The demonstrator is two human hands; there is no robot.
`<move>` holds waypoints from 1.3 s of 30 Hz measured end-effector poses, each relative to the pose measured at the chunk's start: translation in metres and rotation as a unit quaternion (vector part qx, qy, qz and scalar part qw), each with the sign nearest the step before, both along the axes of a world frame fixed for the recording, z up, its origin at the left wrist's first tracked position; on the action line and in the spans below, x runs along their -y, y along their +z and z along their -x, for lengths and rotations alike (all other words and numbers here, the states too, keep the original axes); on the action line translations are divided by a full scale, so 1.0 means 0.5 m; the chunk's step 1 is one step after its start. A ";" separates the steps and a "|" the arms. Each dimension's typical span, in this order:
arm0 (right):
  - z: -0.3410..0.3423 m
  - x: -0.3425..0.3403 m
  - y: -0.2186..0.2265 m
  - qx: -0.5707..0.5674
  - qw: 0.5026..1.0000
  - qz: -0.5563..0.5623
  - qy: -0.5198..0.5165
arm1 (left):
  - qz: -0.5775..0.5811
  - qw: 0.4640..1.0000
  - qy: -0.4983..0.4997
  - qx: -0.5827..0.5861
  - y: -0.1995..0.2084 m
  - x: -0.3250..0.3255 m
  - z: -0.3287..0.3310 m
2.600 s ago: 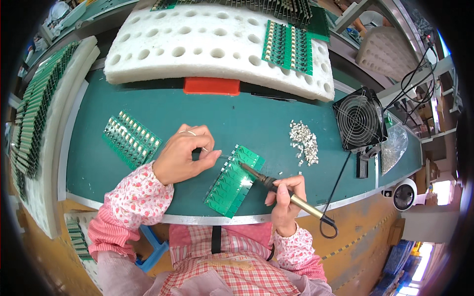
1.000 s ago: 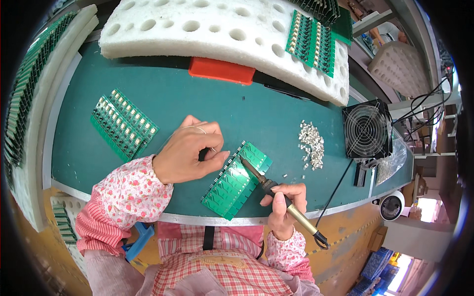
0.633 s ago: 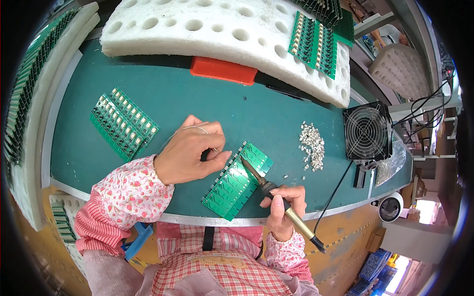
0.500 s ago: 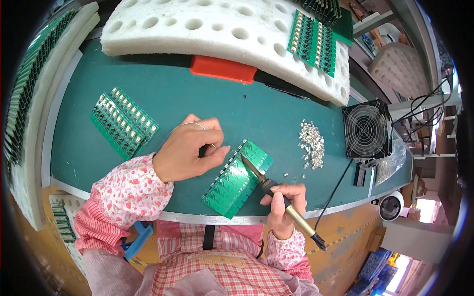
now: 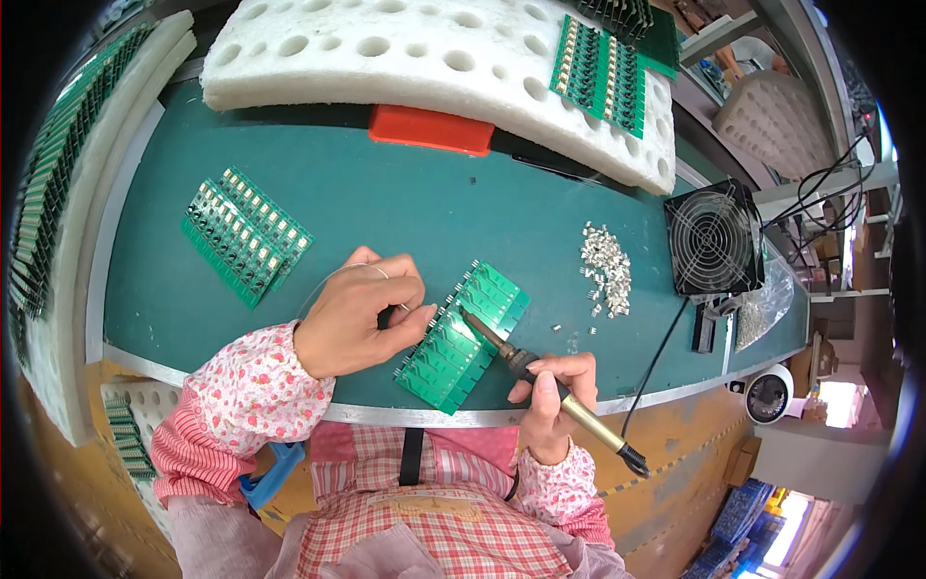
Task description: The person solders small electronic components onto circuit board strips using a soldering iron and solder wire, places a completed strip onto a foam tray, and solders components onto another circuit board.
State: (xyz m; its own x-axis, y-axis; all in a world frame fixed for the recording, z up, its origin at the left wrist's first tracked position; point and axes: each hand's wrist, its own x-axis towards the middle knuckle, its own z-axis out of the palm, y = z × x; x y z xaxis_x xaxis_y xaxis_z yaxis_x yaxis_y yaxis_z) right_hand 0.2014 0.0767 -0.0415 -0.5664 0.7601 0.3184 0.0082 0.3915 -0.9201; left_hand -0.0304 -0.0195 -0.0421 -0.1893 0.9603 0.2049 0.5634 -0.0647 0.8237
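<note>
A green circuit board panel [image 5: 461,340] lies tilted on the mat in front of me, small metal parts lined along its upper left edge. My left hand [image 5: 362,314] is closed in a pinch on a thin solder wire [image 5: 333,277], which loops back over the fingers; the fingertips are beside the board's edge. In my right hand [image 5: 554,400] is a soldering iron [image 5: 521,362] with a gold-coloured handle. Its tip reaches the board's upper left part, near the row of metal parts. Whether the tip touches a joint is too small to tell.
Two populated boards [image 5: 247,236] overlap at left. A pile of small metal parts [image 5: 606,268] lies at right, beside a black fan [image 5: 714,238]. White foam [image 5: 338,72] with round holes spans the back, carrying more boards [image 5: 598,75]. A red object [image 5: 430,130] sits before it.
The left hand and the iron's tip have shifted slightly down and left along the board's edge. The whole view has moved a little.
</note>
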 end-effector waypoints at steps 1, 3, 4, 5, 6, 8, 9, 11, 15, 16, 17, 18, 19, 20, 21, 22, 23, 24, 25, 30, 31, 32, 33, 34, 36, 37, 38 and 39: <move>0.003 0.002 0.001 -0.006 1.000 0.018 -0.012 | -0.001 1.000 0.007 0.001 -0.002 0.000 -0.001; 0.004 0.003 0.001 -0.010 0.999 0.038 -0.024 | -0.001 1.000 0.015 0.004 -0.003 -0.002 -0.002; 0.002 0.001 -0.001 -0.006 0.999 0.031 -0.019 | -0.003 1.000 0.013 -0.003 -0.001 -0.004 -0.001; 0.001 0.000 -0.001 -0.001 1.000 0.024 -0.014 | -0.004 1.000 0.011 -0.011 0.000 -0.005 -0.001; 0.002 -0.001 -0.001 0.000 1.000 0.025 -0.014 | -0.003 1.000 0.012 -0.010 0.001 -0.006 -0.001; 0.004 -0.003 -0.001 0.010 1.000 0.023 -0.009 | 0.012 1.000 0.011 -0.022 0.000 -0.009 -0.001; 0.004 -0.002 -0.001 0.011 1.000 0.023 -0.008 | 0.012 1.000 0.012 -0.021 -0.001 -0.009 0.000; 0.004 -0.001 -0.001 0.010 1.000 0.028 -0.007 | 0.020 0.999 0.006 -0.039 -0.003 -0.008 0.000; 0.005 -0.004 -0.001 0.010 0.999 0.030 0.002 | 0.021 0.999 0.010 -0.045 -0.005 -0.010 0.001; 0.007 -0.004 0.000 0.008 1.000 0.017 0.005 | 0.016 0.999 0.013 -0.045 -0.006 -0.010 0.001; 0.008 -0.004 0.001 0.007 1.000 0.004 0.007 | 0.011 0.999 0.016 -0.046 -0.007 -0.010 0.001; 0.007 -0.004 -0.001 0.007 1.000 0.003 0.008 | 0.011 0.999 0.016 -0.045 -0.006 -0.010 0.001; 0.007 -0.004 -0.003 0.003 1.000 -0.006 0.011 | 0.011 0.999 0.017 -0.036 -0.004 -0.011 0.002; 0.006 -0.005 -0.005 -0.001 1.000 -0.015 0.014 | 0.011 0.999 0.018 -0.027 -0.003 -0.012 0.002; 0.005 -0.004 -0.006 -0.001 1.000 -0.015 0.015 | 0.011 0.999 0.019 -0.027 -0.003 -0.011 0.001; 0.005 -0.004 -0.007 0.001 1.000 -0.019 0.015 | 0.008 0.999 0.015 -0.033 -0.003 -0.011 0.001; 0.005 -0.004 -0.007 0.003 1.000 -0.023 0.015 | 0.005 0.999 0.011 -0.040 -0.003 -0.010 0.000; 0.005 -0.005 -0.008 0.003 1.000 -0.024 0.015 | 0.005 0.999 0.012 -0.040 -0.004 -0.010 0.000; 0.005 -0.006 -0.008 0.002 0.999 -0.032 0.019 | 0.005 0.999 0.013 -0.045 -0.005 -0.010 0.000; 0.005 -0.001 -0.006 -0.029 0.999 -0.013 -0.015 | -0.001 1.000 0.026 -0.017 -0.006 -0.013 -0.001; 0.006 -0.001 -0.002 -0.012 1.000 -0.013 -0.010 | -0.007 1.000 0.022 -0.020 -0.005 -0.014 -0.002; 0.007 -0.001 0.000 0.006 1.000 -0.014 -0.004 | -0.012 1.000 0.018 -0.023 -0.005 -0.015 -0.002; 0.008 -0.001 -0.001 0.006 1.000 -0.013 -0.004 | -0.012 1.000 0.018 -0.023 -0.005 -0.015 -0.002; 0.008 -0.002 -0.001 0.018 1.000 -0.019 0.002 | -0.004 0.999 0.018 -0.032 -0.004 -0.014 -0.003; 0.007 -0.003 -0.002 0.030 0.999 -0.025 0.008 | 0.004 0.999 0.017 -0.039 -0.005 -0.014 -0.003; 0.006 -0.004 -0.002 0.034 0.999 -0.025 0.010 | 0.008 0.999 0.016 -0.044 -0.005 -0.015 -0.004; 0.006 -0.004 -0.003 0.037 0.999 -0.025 0.012 | 0.013 0.999 0.015 -0.050 -0.006 -0.015 -0.005; 0.006 -0.005 -0.005 0.037 0.999 -0.025 0.012 | 0.013 0.999 0.015 -0.049 -0.006 -0.016 -0.005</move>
